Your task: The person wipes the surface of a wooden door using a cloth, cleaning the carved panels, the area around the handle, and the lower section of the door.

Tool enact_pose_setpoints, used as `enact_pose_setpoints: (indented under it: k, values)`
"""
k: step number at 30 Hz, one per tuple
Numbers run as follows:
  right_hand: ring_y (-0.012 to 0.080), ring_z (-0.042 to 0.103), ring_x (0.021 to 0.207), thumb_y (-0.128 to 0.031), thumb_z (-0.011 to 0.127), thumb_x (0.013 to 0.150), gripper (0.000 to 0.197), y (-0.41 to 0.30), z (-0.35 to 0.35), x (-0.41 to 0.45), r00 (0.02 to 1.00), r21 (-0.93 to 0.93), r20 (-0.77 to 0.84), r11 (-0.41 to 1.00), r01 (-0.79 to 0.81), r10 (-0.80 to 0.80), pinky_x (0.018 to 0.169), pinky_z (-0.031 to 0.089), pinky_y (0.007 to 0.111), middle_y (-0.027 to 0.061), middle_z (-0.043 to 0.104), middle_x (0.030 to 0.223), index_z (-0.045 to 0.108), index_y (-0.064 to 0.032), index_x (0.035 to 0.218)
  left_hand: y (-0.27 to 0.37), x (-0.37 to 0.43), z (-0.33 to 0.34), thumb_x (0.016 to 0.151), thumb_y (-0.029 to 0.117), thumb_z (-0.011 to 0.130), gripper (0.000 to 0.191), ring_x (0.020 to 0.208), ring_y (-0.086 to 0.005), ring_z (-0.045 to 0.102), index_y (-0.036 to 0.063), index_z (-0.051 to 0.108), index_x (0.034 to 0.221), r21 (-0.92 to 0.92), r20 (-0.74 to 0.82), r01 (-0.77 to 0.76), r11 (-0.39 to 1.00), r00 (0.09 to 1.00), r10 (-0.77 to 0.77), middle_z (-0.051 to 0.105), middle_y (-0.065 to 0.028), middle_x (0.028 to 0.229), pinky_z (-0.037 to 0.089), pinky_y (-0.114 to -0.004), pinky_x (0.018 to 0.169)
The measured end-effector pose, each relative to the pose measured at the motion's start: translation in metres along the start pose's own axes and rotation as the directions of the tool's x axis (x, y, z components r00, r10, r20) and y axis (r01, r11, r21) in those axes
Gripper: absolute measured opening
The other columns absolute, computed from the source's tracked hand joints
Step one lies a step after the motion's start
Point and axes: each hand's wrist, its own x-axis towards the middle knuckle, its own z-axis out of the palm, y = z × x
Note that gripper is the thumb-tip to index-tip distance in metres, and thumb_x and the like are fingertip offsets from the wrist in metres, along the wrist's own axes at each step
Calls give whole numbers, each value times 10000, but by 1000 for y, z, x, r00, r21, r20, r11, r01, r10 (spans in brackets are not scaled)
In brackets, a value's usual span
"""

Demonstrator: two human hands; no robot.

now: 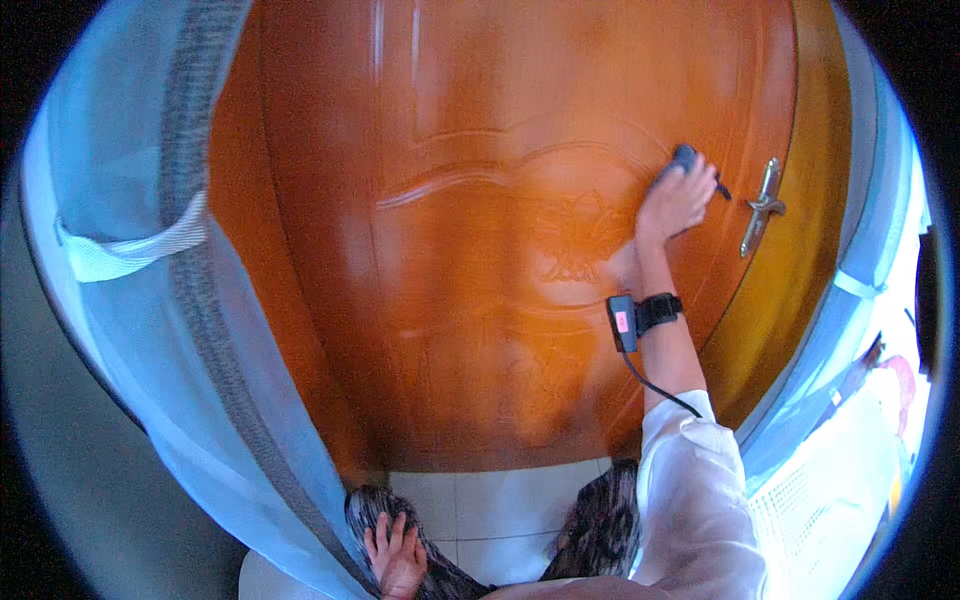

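A brown wooden door panel [465, 247] with carved mouldings fills the middle of the head view. Toward its upper right, my right hand [679, 196] is closed around a dark handheld object [684, 156], held against or just before the door; its exact kind is unclear. A metal lever handle [765, 206] on a long plate lies right of this hand. The right wrist area wears a black strap with a small box [622, 324] and a cable. My left hand [396, 553] rests on my patterned trouser leg, fingers spread, holding nothing visible.
Sheer blue-grey curtains hang on both sides, the left curtain [247, 360] gathered by a pale tieback [135, 251] and the right curtain [862, 225] also tied. Pale floor tiles [499, 499] show below the door. At the far right are brightly lit, unclear objects.
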Motion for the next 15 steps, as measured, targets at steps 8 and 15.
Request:
enact_pose_setpoints:
  k: [8, 15]
  values:
    - [261, 308, 1345, -220, 555, 842, 442, -212, -61, -81, 526, 426, 132, 527, 736, -840, 1018, 248, 554, 62, 410, 1412, 503, -203, 1281, -8, -4, 1, 775, 214, 617, 231, 1331, -329, 347, 94, 714, 948, -9, -35, -21, 1000, 999, 20, 545, -63, 1298, 233, -574, 1077]
    - [208, 350, 1346, -284, 590, 840, 415, -229, -54, -88, -23, 720, -246, -199, 665, -969, 1113, 223, 476, 43, 455, 1408, 574, -146, 1231, -4, -5, -2, 789, 232, 604, 224, 1328, -316, 351, 110, 709, 944, -32, -39, -19, 999, 999, 17, 553, -56, 1283, 238, -573, 1077]
